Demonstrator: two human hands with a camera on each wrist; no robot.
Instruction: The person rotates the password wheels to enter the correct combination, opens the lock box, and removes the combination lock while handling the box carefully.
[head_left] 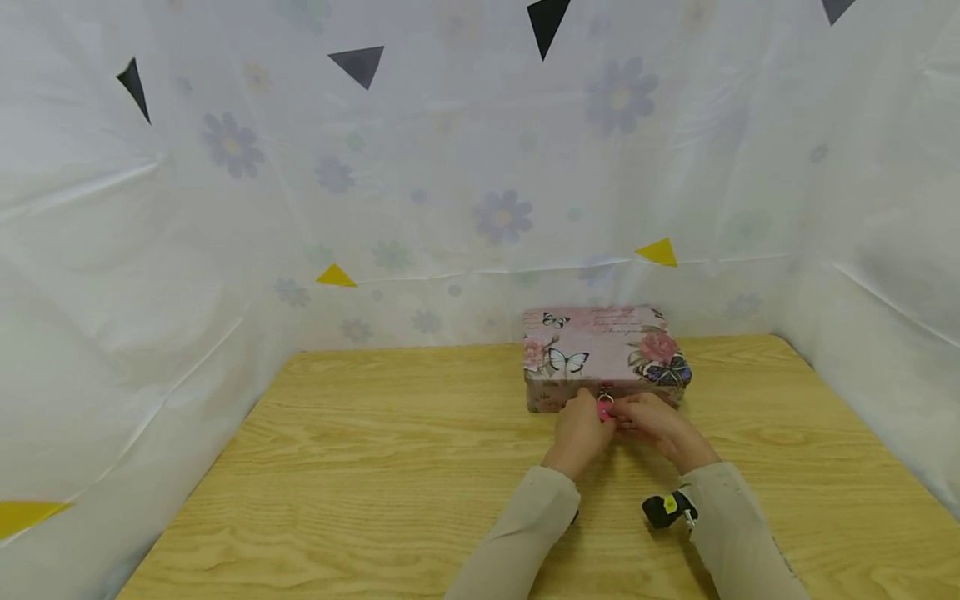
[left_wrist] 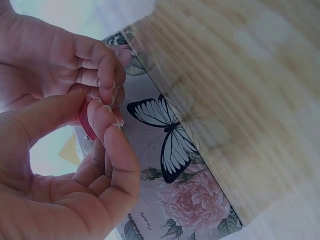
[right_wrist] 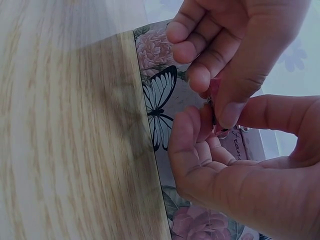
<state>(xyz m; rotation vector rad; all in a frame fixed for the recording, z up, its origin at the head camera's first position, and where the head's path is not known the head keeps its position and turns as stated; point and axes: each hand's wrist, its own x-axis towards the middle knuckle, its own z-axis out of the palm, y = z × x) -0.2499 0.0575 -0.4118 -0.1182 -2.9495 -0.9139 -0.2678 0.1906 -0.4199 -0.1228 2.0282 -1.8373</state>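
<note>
A pink flowered box (head_left: 592, 342) with butterflies lies lidded at the back of the table. At its front clasp hangs a small pink padlock (head_left: 604, 410) with a silver loop. My left hand (head_left: 581, 429) pinches the padlock between thumb and curled fingers; its thin red edge (left_wrist: 86, 120) shows in the left wrist view. From the other side my right hand (head_left: 663, 425) closes its fingertips on the same piece, seen low in the right wrist view. The fingers cover most of the padlock, and whether a key is there cannot be seen.
The wood-grain table (head_left: 360, 467) spreads in front and to both sides. A white flowered sheet (head_left: 450, 167) hangs behind it, with side sheets left and right. A black strap (head_left: 663, 510) is at my right wrist.
</note>
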